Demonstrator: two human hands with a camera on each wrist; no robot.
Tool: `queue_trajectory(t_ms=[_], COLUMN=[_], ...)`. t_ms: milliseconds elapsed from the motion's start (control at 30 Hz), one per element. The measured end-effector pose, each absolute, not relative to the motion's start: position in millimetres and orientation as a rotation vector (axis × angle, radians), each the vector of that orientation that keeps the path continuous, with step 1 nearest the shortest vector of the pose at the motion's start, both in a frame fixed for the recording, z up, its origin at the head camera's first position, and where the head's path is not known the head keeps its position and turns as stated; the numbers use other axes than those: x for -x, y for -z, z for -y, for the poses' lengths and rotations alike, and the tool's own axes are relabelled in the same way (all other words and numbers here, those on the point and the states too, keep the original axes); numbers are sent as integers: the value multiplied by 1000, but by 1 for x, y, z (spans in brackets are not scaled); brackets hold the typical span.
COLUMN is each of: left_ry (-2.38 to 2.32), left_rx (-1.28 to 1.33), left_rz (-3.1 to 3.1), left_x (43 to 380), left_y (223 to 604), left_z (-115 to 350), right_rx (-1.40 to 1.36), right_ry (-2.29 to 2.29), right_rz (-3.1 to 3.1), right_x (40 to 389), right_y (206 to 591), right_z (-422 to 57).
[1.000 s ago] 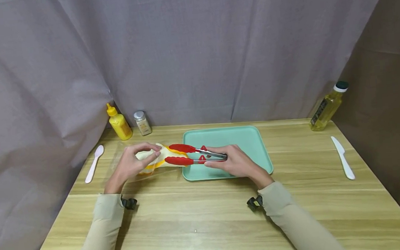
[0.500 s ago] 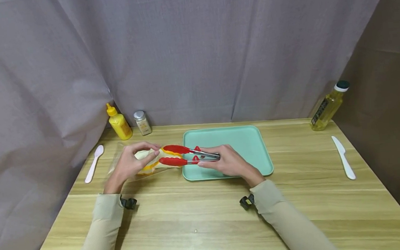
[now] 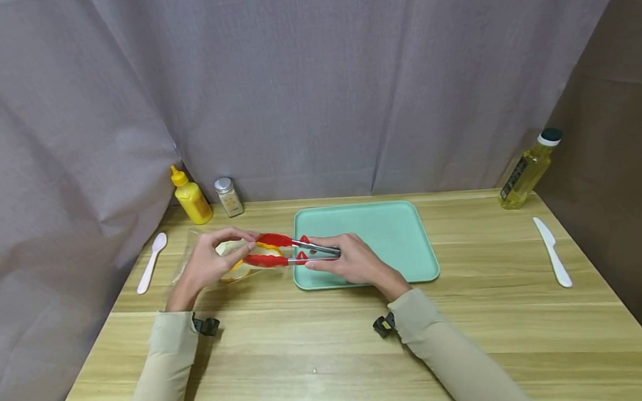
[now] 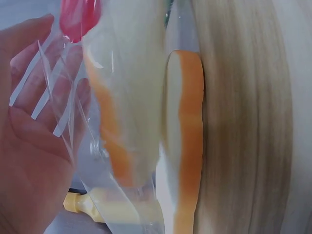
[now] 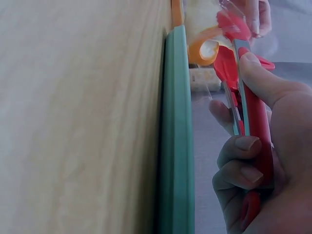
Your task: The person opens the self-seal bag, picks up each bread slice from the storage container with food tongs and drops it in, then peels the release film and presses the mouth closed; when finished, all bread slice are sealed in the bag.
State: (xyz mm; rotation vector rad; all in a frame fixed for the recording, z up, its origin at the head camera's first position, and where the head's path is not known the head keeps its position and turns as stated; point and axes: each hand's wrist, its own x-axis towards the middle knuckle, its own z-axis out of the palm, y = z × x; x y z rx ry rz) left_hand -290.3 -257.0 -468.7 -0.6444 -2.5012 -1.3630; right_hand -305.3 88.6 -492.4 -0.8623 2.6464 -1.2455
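Observation:
My left hand (image 3: pixel 212 258) pinches the edge of a clear plastic bag (image 4: pixel 73 122) at its mouth, left of the tray. Inside it lies a bread slice (image 4: pixel 183 122) with an orange crust, low against the table side. A second bread slice (image 4: pixel 129 97) stands above that one, partly in the bag. My right hand (image 3: pixel 347 259) grips a pair of red-tipped tongs (image 3: pixel 313 251), pointing left over the tray. The tongs' scalloped heads lie on either side of the upper slice, close to my left fingertips. Its far end is hidden behind the left hand in the head view.
A mint green tray (image 3: pixel 379 240) sits under the right hand. Along the back left stand a yellow squeeze bottle (image 3: pixel 193 200) and a seasoning jar (image 3: pixel 229 199). A pink spoon (image 3: pixel 151 265) lies left; an oil bottle (image 3: pixel 527 173) and white knife (image 3: pixel 552 252) are right.
My right hand has moved left with the tongs, and the upper bread slice has slid further left into the bag. The left hand stays in place at the bag's mouth.

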Motion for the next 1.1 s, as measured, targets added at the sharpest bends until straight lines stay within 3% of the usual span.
queue_trajectory(t_ms=[1100], left_ry=[1390], left_rx=[635], left_rz=[2481], left_x=[288], left_y=[462], left_z=[255], right_rx=[971], right_ry=[1228], right_rz=[-2722], right_x=[304], right_y=[495], right_z=[-48])
